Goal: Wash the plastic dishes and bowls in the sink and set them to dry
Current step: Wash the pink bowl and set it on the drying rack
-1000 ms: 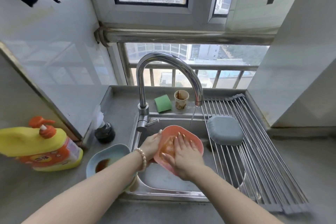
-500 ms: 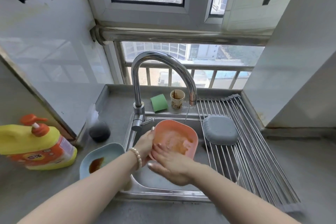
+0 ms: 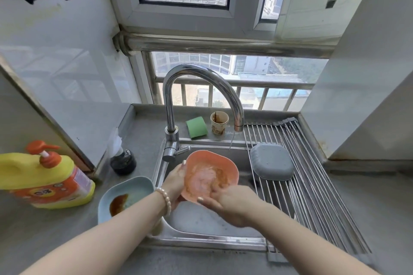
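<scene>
Orange bowl (image 3: pixel 210 176) tilts over the sink (image 3: pixel 201 219), left of the thin stream; left hand (image 3: pixel 175 182) grips its left rim, right hand (image 3: pixel 230 202) rubs inside at the near edge, fingers seemingly flat though blurred

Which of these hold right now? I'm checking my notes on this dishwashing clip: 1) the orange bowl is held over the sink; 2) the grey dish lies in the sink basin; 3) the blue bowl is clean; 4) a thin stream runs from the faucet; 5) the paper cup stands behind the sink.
1) True: the left hand grips the orange bowl over the sink while the right hand rubs inside it.
2) False: the grey dish lies upside down on the drying rack.
3) False: the blue bowl holds brown residue.
4) True, at the faucet spout.
5) True: the paper cup stands beside the green sponge.
</scene>
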Action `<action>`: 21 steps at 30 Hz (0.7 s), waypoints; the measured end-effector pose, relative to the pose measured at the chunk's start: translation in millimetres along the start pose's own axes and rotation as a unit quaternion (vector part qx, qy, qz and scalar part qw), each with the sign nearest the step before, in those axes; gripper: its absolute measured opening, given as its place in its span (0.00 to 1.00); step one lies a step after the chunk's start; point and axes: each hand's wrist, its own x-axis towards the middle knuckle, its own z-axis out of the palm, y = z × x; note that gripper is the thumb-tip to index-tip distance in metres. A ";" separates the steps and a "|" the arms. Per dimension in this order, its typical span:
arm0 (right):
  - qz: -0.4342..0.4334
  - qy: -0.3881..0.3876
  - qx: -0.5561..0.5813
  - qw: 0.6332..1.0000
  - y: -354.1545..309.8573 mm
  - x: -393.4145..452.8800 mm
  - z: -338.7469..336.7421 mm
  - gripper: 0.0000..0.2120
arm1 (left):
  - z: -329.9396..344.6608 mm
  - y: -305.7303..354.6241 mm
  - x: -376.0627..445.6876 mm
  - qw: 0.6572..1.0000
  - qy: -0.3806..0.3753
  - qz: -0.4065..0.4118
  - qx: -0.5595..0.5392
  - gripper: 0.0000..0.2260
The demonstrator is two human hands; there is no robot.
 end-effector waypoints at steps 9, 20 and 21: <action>-0.074 -0.059 0.054 0.994 -14.9 -3.6 1.7 0.31 | -1.4 -0.4 0.3 0.999 -0.006 0.000 -0.046 0.16; -0.092 -0.070 0.167 0.979 -22.9 5.0 8.5 0.30 | 2.4 -1.9 -0.2 0.997 0.008 -0.010 -0.073 0.16; -0.069 -0.078 0.138 0.985 -14.6 0.9 7.4 0.30 | -0.5 -3.1 0.6 0.998 0.005 -0.011 -0.062 0.16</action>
